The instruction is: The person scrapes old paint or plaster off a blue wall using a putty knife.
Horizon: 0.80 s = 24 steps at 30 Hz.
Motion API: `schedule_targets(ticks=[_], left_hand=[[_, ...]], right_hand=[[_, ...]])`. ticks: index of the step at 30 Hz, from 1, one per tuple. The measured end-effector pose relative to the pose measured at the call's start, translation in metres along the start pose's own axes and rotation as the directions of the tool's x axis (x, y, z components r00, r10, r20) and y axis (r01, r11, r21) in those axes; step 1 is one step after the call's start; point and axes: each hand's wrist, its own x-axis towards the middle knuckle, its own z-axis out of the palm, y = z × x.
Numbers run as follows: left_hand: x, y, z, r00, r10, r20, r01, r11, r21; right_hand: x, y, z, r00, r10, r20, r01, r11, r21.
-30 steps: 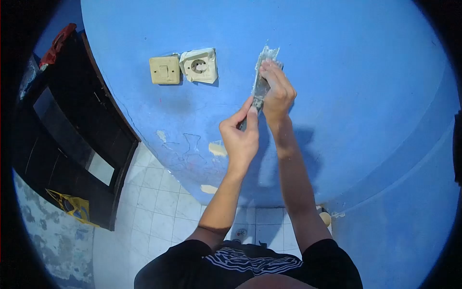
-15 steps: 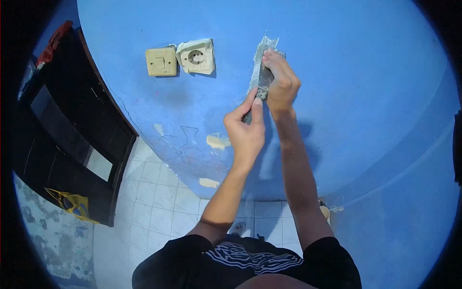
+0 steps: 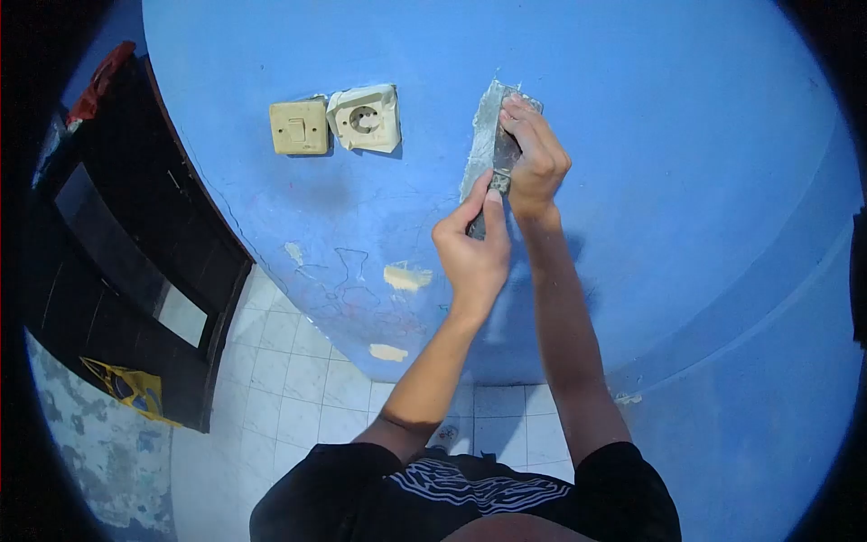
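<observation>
My left hand [image 3: 474, 248] grips the dark handle of a putty knife [image 3: 508, 149], thumb and forefinger pinched near where the blade begins. My right hand [image 3: 539, 158] is closed around the blade's right side, its fingertips pressing the metal toward the blue wall [image 3: 650, 181]. The blade lies against the wall with its handle downward. Just left of it runs an upright strip of wet-looking grey filler [image 3: 482, 144], ragged at its edges. Part of the blade is hidden under my right fingers.
To the left on the wall are a yellowed light switch [image 3: 299, 127] and a loose-looking power socket [image 3: 366, 120]. Pale bare patches [image 3: 406, 276] mark the wall lower down. A dark door [image 3: 135, 235] stands at far left, above white floor tiles [image 3: 298, 361].
The putty knife and both hands have shifted slightly right across the filler, baring a wider grey strip on the left. The whole view has tilted a little.
</observation>
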Motion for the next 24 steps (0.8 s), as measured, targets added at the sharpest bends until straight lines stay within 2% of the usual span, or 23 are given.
schedule_targets(ticks=[1,4,6,8,13,19,24], left_hand=[[-0.001,-0.001,0.001,0.999,0.036,-0.009,-0.036,0.999,0.008],[-0.01,-0.008,-0.009,0.999,-0.05,0.01,0.05,0.999,-0.017],[-0.003,-0.009,-0.008,0.999,-0.047,0.009,0.047,0.999,-0.019],[0.004,0.0,-0.002,0.999,-0.049,0.012,0.05,0.998,-0.036],[-0.004,-0.007,-0.006,0.999,-0.039,0.012,0.04,0.999,-0.028],[-0.001,0.004,-0.004,0.987,-0.162,0.014,0.163,0.986,-0.046],[0.007,0.013,-0.009,0.989,-0.148,0.001,0.148,0.987,-0.062]], right_hand=[[-0.001,-0.002,0.0,1.0,0.009,-0.003,-0.009,1.0,-0.008],[-0.018,-0.01,-0.001,0.999,0.035,0.004,-0.035,0.999,-0.006],[-0.02,-0.005,0.0,0.999,0.039,0.007,-0.039,0.999,0.003],[0.003,0.003,0.004,1.0,-0.02,-0.011,0.02,0.999,0.028],[-0.012,-0.004,0.002,1.0,-0.007,-0.013,0.007,1.0,-0.013],[0.0,-0.001,0.004,1.0,0.0,-0.01,0.0,1.0,-0.007],[0.002,-0.007,0.009,1.0,0.001,-0.009,-0.001,1.0,-0.021]])
